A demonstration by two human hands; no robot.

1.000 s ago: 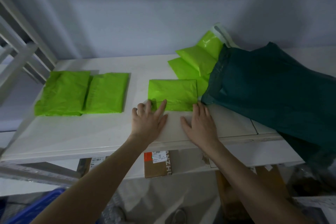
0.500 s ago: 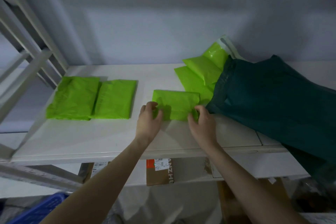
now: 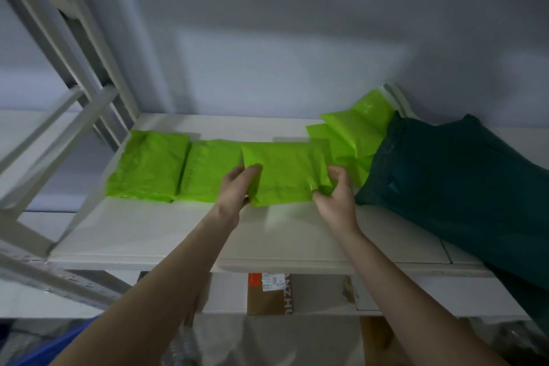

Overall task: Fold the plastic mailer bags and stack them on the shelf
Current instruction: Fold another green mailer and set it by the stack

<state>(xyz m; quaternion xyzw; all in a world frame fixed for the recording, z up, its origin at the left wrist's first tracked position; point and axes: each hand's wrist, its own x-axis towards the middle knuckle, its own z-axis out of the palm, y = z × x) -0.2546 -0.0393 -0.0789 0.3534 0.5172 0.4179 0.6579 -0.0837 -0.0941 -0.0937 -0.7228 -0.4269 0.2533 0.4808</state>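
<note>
**A:** What fills the view, starting with the biggest things?

**B:** A pale grey wall [image 3: 267, 38] at the back, a white metal shelf frame [image 3: 59, 104] rising at the left, and a white shelf [image 3: 148, 232] running across. A large dark green bag [image 3: 463, 187] slumps on the shelf's right side, cut off by the picture's edge. The light is dim.

**A:** Where are the mailers?

**B:** Two folded lime-green mailer bags lie flat side by side at the left, one [image 3: 148, 166] and another [image 3: 211, 169] touching it. Unfolded green mailers [image 3: 353, 134] spill from the dark bag's mouth, partly hidden by it. A third folded mailer [image 3: 285, 172] is held just above the shelf, overlapping the second one's right edge.

**A:** And the hands?

**B:** The left hand [image 3: 237, 184] pinches its left edge, fingers closed on the plastic. The right hand [image 3: 337, 196] grips its lower right corner, fingers curled over it.

**A:** Any writing?

**B:** Below the shelf, a brown cardboard box [image 3: 269, 300] carries a white label with an orange patch, too small to read, and sideways letters reading "NZHU", cut off at the top.
</note>
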